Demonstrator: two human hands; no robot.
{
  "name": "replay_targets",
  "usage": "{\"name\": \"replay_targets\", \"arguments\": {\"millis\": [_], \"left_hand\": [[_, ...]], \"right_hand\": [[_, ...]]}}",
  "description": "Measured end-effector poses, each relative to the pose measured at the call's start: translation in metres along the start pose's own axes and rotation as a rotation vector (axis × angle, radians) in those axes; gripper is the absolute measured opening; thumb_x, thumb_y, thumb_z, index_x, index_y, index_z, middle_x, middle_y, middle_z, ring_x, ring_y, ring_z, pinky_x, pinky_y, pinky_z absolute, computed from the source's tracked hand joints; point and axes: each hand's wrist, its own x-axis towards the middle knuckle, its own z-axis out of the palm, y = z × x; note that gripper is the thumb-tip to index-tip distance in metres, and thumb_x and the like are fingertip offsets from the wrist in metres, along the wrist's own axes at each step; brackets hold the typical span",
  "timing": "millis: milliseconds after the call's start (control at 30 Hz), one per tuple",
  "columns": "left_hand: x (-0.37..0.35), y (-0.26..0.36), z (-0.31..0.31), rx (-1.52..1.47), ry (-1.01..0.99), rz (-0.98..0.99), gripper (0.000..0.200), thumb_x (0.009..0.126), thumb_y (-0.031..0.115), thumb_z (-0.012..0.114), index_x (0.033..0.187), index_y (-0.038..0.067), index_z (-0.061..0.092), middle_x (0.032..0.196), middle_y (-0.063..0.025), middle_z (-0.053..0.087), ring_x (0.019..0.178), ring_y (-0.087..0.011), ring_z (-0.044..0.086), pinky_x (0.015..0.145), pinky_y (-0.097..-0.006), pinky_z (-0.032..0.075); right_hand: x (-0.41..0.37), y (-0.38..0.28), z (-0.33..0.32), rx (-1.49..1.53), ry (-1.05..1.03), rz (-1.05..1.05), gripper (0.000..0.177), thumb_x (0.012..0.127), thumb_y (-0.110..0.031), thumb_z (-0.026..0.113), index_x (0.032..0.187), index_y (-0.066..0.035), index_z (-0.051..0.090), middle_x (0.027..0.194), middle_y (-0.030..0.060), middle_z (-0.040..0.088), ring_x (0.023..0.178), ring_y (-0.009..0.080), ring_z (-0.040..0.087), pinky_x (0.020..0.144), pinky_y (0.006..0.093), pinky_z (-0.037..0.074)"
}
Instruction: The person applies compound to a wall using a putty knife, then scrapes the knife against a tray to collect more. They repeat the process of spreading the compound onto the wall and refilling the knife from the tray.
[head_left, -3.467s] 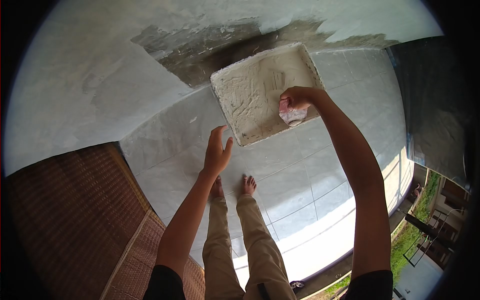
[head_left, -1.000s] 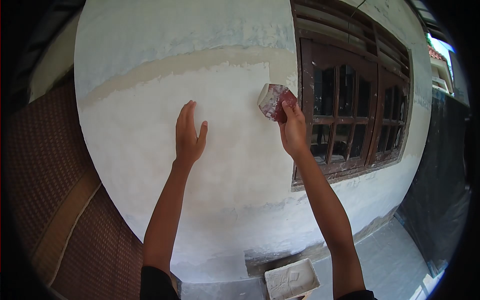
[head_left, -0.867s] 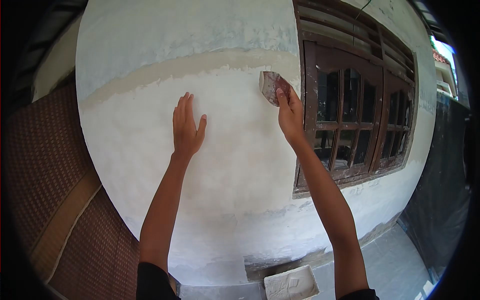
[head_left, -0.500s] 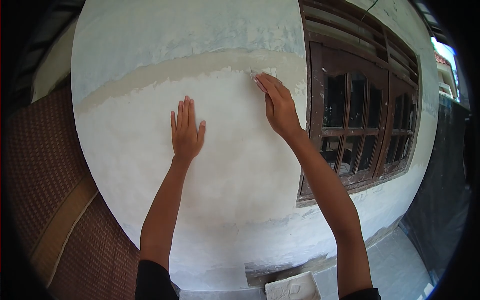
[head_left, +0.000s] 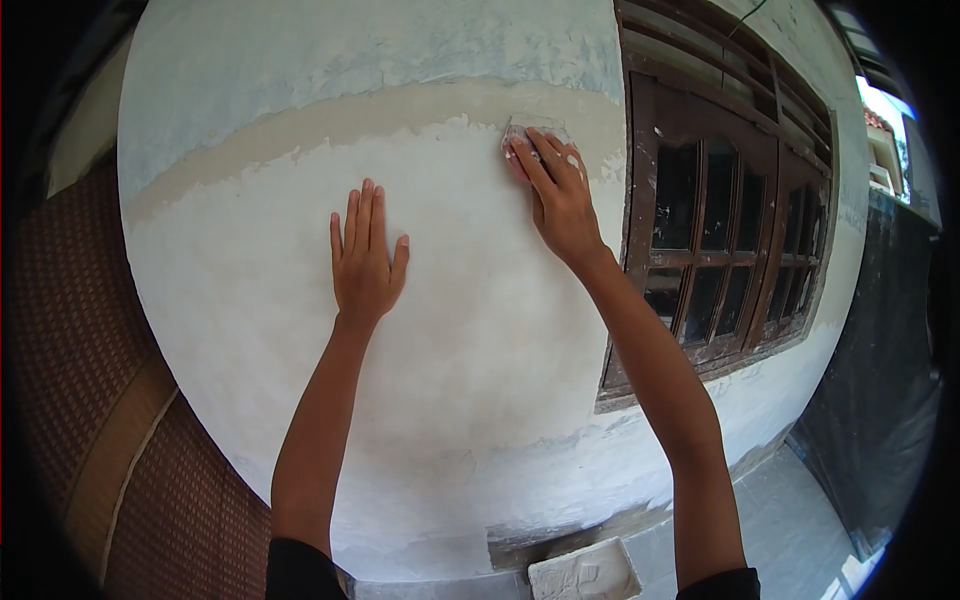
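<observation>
Both bare arms reach up and forward from dark sleeves at the bottom edge. The left hand (head_left: pixel 365 258) lies flat on the wall (head_left: pixel 230 330), palm down, its fingers straight and close together and the thumb a little apart; it holds nothing. The right hand (head_left: pixel 556 195) is higher and to the right, close to the window frame. Its fingers are stretched out flat and press a small scraper (head_left: pixel 522 130) against the wall. Only the scraper's putty-caked top edge shows above the fingertips; the rest is hidden under the hand. The scraper sits just where the fresh white coat meets a bare tan band that runs across the wall. Above that band the wall is older, patchy blue-grey.

Below, at the foot of the wall, a putty-smeared tray (head_left: pixel 585 572) rests on the tiled floor (head_left: pixel 790 510), between the two arms in the view. A brown woven panel (head_left: pixel 80 330) stands to the left of the wall. To the right is a dark wooden window (head_left: pixel 720 210) with many small panes, and beyond it hangs a dark sheet (head_left: pixel 890 400).
</observation>
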Motion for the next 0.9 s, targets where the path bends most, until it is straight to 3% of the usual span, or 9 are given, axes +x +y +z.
{"name": "replay_targets", "arguments": {"millis": [400,900], "left_hand": [[-0.001,-0.001,0.001,-0.018,-0.006,-0.008,0.065,0.095,0.019,0.052,0.154,0.004,0.031,0.161,-0.0112,0.030,0.150,-0.0291,0.026,0.122,-0.0511,0.015],[-0.002,0.000,0.003,-0.003,-0.004,-0.011,0.064,0.096,0.020,0.051,0.155,0.005,0.031,0.161,-0.0109,0.031,0.150,-0.0290,0.025,0.122,-0.0517,0.014]], "right_hand": [[-0.004,0.003,0.003,-0.014,-0.143,0.045,0.052,0.083,0.008,0.061,0.134,-0.004,0.059,0.141,0.0164,0.056,0.132,0.0356,0.052,0.112,0.0501,0.041],[0.000,0.013,-0.009,-0.033,-0.334,0.041,0.054,0.074,0.007,0.071,0.126,-0.007,0.066,0.136,0.0103,0.061,0.128,0.0289,0.057,0.108,0.0442,0.048]]}}
